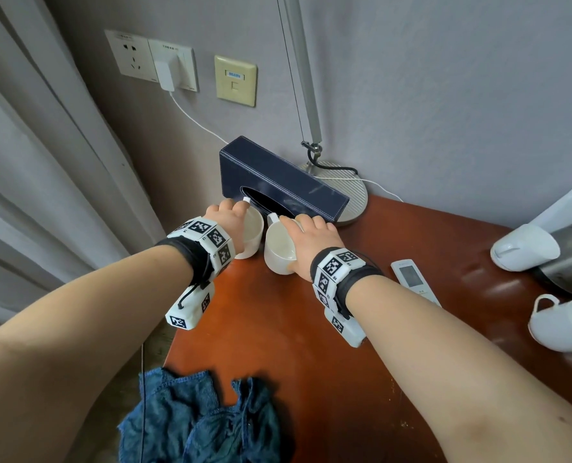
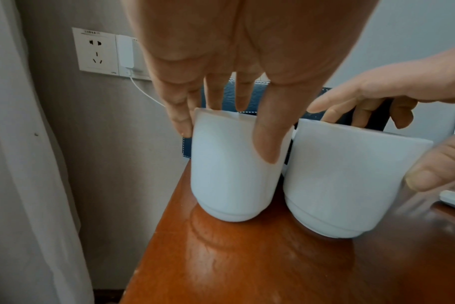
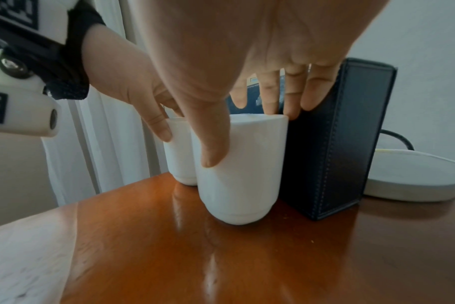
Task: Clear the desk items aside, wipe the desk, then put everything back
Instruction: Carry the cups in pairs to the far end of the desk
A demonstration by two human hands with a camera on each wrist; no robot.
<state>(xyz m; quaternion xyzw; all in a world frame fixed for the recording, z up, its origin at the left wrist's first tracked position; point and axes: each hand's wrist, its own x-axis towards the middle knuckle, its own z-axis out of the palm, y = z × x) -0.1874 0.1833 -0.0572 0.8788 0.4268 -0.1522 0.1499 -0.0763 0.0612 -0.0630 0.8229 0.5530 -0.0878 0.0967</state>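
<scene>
1. Two white mugs stand upright side by side at the far left corner of the tabletop (image 1: 277,329), mouths up, long axes vertical, almost touching each other.
2. The left mug (image 1: 252,233) is held from above by the left hand (image 1: 224,217): thumb down the near wall, fingers over the far rim, a narrow grip closed on the mug. Its handle points away, toward the tissue box.
3. The right mug (image 1: 279,248) is held the same way by the right hand (image 1: 311,238), thumb on the near wall and fingers curled past the far rim. Its handle also points to the far side.
4. In the wrist views both mug bases touch the wood.
5. Just behind both grips stands a dark blue tissue box (image 1: 277,182), on its long side, its oval slot facing the mugs.
6. Behind the box is the round grey base of a lamp (image 1: 351,192), its pole rising along the wall.
7. Right of the right grip lies a white remote (image 1: 413,279); farther right are a kettle (image 1: 568,255) and another white cup (image 1: 558,324) on its side.
8. Near the person, a crumpled blue cloth (image 1: 204,419) hangs over the tabletop's near left edge.
9. The tabletop is glossy red-brown wood; the wall is grey with sockets (image 1: 151,58) and a plugged-in charger, and curtains hang at left.
</scene>
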